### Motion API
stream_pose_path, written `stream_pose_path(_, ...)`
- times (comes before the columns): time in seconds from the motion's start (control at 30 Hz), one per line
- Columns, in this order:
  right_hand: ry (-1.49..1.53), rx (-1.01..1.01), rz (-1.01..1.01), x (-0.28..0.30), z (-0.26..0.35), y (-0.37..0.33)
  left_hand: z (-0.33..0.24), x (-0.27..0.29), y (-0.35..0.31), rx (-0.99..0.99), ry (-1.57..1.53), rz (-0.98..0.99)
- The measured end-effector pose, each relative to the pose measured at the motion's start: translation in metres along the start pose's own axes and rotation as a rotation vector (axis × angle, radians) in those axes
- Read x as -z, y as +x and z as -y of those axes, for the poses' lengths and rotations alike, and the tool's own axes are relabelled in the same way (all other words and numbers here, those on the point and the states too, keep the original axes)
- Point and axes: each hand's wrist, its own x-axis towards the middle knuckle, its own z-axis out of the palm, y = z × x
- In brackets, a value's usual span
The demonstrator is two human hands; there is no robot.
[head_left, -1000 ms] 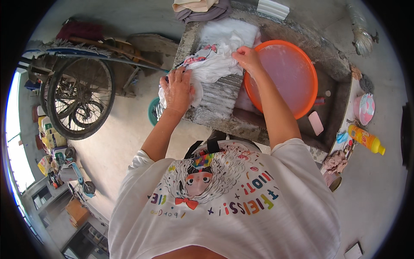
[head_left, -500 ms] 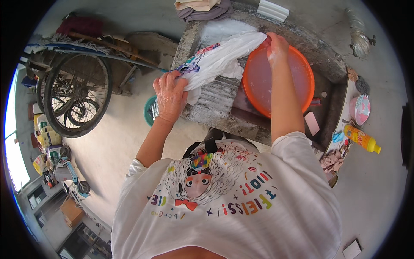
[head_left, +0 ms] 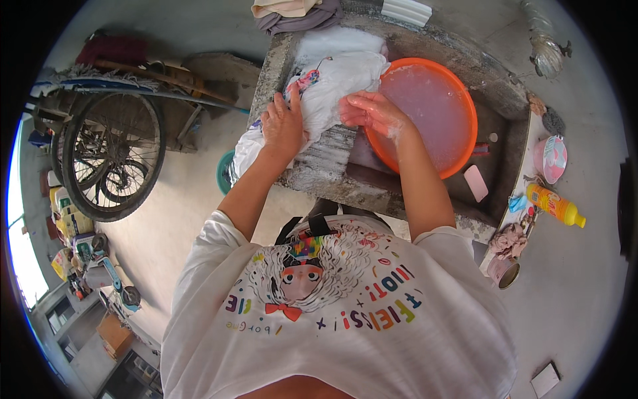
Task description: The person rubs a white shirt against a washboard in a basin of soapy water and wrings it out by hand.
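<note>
A wet white garment point(head_left: 345, 80) with a colourful print is spread over the ridged washboard slab point(head_left: 327, 157) of a concrete sink, its near-left end hanging over the slab's edge. My left hand point(head_left: 282, 126) lies on the garment with its fingers stretched out, pressing on the cloth beside the print. Just off the cloth's right side is my right hand point(head_left: 373, 114), wet, palm partly turned up, fingers loosely bent and holding nothing. It is close to the left rim of an orange basin point(head_left: 472, 106), which stands in the sink with cloudy, soapy water in it.
A pink bar point(head_left: 476, 183) lies in the sink right of the basin. On the right ledge are a pink-and-white tub point(head_left: 551, 159) and a yellow bottle point(head_left: 557, 205). Folded cloths point(head_left: 299, 18) rest behind. A teal bucket point(head_left: 226, 173) and a bicycle wheel point(head_left: 116, 156) are at left.
The garment, held stretched between both hands before, now lies down on the slab. My right hand has let go of its end and come left and nearer; my left hand has moved slightly right.
</note>
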Motion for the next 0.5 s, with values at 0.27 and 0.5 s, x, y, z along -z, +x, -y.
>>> stream_pose_path(0.27, -0.969, 0.457, -0.359, 0.003, 0.004, -0.021, 0.016, 0.048, 0.022, -0.045, -0.427, -0.071)
stream_pose_path(0.5, -0.765, 0.639, -0.346, -0.043, -0.011, -0.009, 0.0, 0.116, 0.029, 0.02, -1.942, 0.18)
